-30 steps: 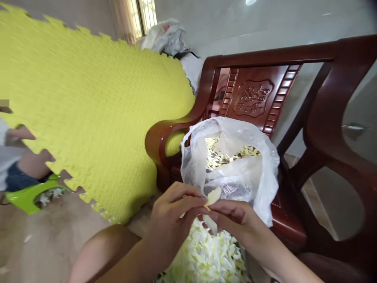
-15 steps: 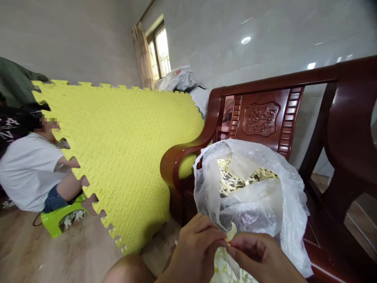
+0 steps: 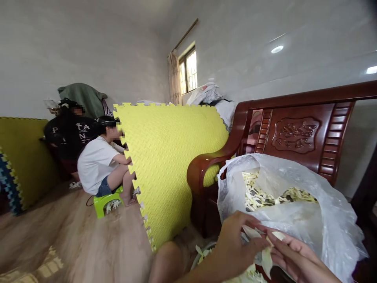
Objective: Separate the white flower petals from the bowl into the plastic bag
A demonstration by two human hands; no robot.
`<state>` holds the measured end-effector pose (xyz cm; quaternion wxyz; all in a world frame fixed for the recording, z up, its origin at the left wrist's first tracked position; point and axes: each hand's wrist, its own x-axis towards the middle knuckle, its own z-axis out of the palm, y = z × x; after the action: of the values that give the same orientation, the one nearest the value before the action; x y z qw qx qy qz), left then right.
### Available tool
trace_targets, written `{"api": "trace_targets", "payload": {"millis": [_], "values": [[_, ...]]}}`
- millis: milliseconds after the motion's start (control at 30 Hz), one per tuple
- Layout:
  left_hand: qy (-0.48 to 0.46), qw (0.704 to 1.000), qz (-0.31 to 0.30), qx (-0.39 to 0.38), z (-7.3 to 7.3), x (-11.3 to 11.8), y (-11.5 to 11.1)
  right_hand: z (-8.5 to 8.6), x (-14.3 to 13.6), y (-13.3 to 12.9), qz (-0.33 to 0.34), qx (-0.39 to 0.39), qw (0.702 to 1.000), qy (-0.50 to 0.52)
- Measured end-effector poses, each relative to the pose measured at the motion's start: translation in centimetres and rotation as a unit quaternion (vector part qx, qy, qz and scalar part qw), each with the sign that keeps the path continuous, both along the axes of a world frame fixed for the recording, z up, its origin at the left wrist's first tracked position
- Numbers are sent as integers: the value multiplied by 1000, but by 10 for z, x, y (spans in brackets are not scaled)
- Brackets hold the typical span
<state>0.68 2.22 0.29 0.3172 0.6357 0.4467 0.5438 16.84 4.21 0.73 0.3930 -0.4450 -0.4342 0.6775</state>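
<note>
Both hands low at frame bottom right, fingertips meeting. Left hand (image 3: 235,245) pinched shut on a pale petal piece (image 3: 266,257); right hand (image 3: 297,257) has fingers mostly extended, tips pinching the same piece from the other side. The piece is thin, cream-white and limp, hanging between the two hands. Below the hands a heap of pale yellow-white shreds (image 3: 206,251), only partly in view. My knee (image 3: 166,261) sits bottom centre.

Just behind the hands: thin translucent plastic bag (image 3: 330,220), crinkled, mouth open, holding more yellowish shreds. It rests on a dark red glossy wooden chair (image 3: 294,133) with a carved back panel, and hides the seat.

Left of the chair a yellow foam mat (image 3: 171,157) stands upright, embossed with jigsaw edges, blocking whatever lies behind it. Wood-look floor (image 3: 73,239).

Farther off: a person in a white shirt (image 3: 98,163) on a green stool (image 3: 103,204), another in a dark shirt (image 3: 70,133) behind. Window (image 3: 190,70) with curtain at the back wall.

Versus 0.5 s ago: view swung up and left, so the hands, bag and chair sit further right; second person and more wall now visible. Grip on the piece unchanged.
</note>
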Motion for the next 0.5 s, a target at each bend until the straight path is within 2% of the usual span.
{"api": "trace_targets", "payload": {"millis": [67,133,233,333,400,500], "values": [[-33,990,-28,-134,1,-4,3,7,-3,-3,20,18,1000,-12],[-38,979,-67,-188,0,-8,7,7,-3,-3,40,66,997,-23],[-51,972,-97,-208,-3,-13,12,-8,0,3,66,131,989,-33],[-57,970,-98,-217,-5,-14,14,-18,3,13,74,200,975,-60],[-55,970,-94,-219,-2,-13,10,-11,7,12,78,250,961,-92],[-53,965,-116,-227,8,-10,-5,11,28,-5,69,291,946,-129]]}}
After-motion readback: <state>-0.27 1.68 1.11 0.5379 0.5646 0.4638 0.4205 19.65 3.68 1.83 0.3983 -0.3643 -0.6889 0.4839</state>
